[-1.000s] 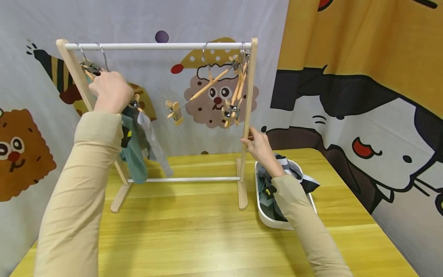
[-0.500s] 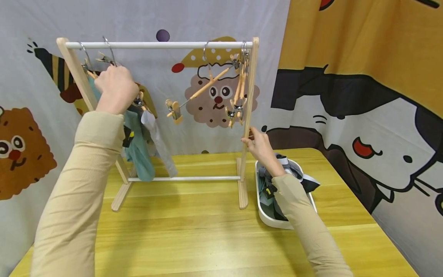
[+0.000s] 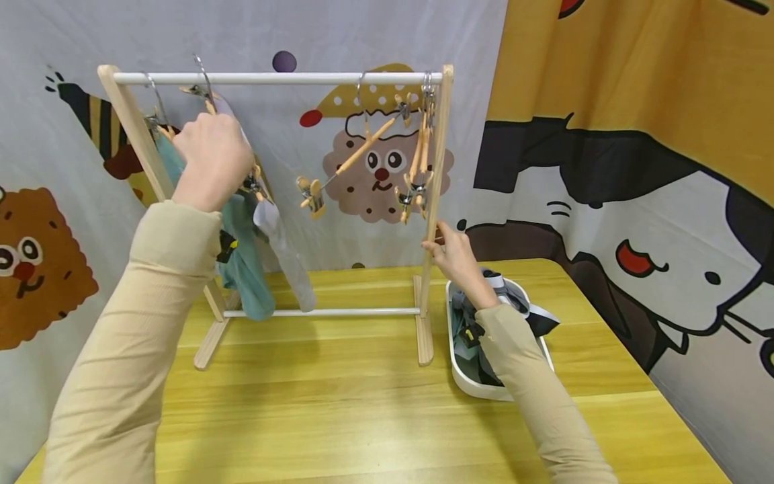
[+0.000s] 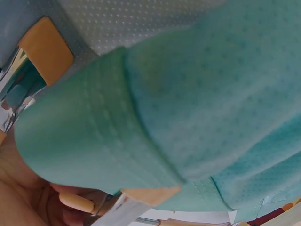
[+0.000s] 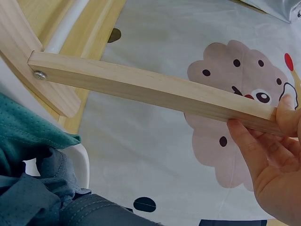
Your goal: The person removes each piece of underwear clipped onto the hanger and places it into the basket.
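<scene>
Head view, 10 o'clock: left hand (image 3: 216, 160), fingers curled closed, gripped clip hanger (image 3: 210, 106); exact finger contact hidden. Hook top showed above white rail (image 3: 290, 79); contact could not be told. Teal garment (image 3: 246, 269) and pale grey garment (image 3: 284, 259) hung at 9 o'clock, below hand. At 3 o'clock: right hand (image 3: 455, 257) pinched rack upright (image 5: 160, 89), thumb opposing fingers. White bin (image 3: 484, 392) sat at 4 o'clock.
</scene>
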The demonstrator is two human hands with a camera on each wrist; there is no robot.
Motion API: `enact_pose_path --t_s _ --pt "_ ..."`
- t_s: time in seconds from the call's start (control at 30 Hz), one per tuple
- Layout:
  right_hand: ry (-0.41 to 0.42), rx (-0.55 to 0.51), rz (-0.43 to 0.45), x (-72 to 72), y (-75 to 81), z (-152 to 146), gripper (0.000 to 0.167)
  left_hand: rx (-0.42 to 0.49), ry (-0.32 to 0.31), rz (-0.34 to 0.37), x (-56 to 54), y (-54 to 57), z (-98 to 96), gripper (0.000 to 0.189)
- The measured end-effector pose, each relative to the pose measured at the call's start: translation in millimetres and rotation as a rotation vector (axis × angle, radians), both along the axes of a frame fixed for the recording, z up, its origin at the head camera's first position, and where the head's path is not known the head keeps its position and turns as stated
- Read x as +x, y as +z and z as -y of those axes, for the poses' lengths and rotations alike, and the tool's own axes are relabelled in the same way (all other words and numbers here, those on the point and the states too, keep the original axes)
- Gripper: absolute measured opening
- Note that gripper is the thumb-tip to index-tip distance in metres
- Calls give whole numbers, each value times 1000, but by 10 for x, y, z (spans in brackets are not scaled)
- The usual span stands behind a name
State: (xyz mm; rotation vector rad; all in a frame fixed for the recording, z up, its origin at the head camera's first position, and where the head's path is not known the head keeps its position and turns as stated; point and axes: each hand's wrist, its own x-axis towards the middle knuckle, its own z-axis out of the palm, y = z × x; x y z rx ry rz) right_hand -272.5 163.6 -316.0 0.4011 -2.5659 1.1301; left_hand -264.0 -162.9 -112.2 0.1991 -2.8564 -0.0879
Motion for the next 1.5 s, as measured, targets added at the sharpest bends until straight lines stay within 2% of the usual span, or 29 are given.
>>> enact_pose_path --t_s 0.37,0.53,0.67,0.87,1.13,1.33,1.5 --pt "4 5 -17 -10 -3 2 37 -4 -95 -107 225 -138 -119 28" --pt "3 1 -17 -2 -2 4 37 -26 -152 -177 380 -233 -189 30" --pt "5 -5 -10 2 -6 5 37 -18 -203 -240 516 -333 -264 31" --pt "5 -5 -1 14 9 10 36 6 -231 -277 666 -500 -342 33" --pt "-1 0 11 -5 -1 4 37 32 -274 -339 719 -761 -342 38" --pt "0 19 -10 -5 35 -32 37 40 -297 -334 755 -838 -387 39" --pt "15 23 -19 -30 18 -7 37 64 -297 -275 835 -884 -373 39"
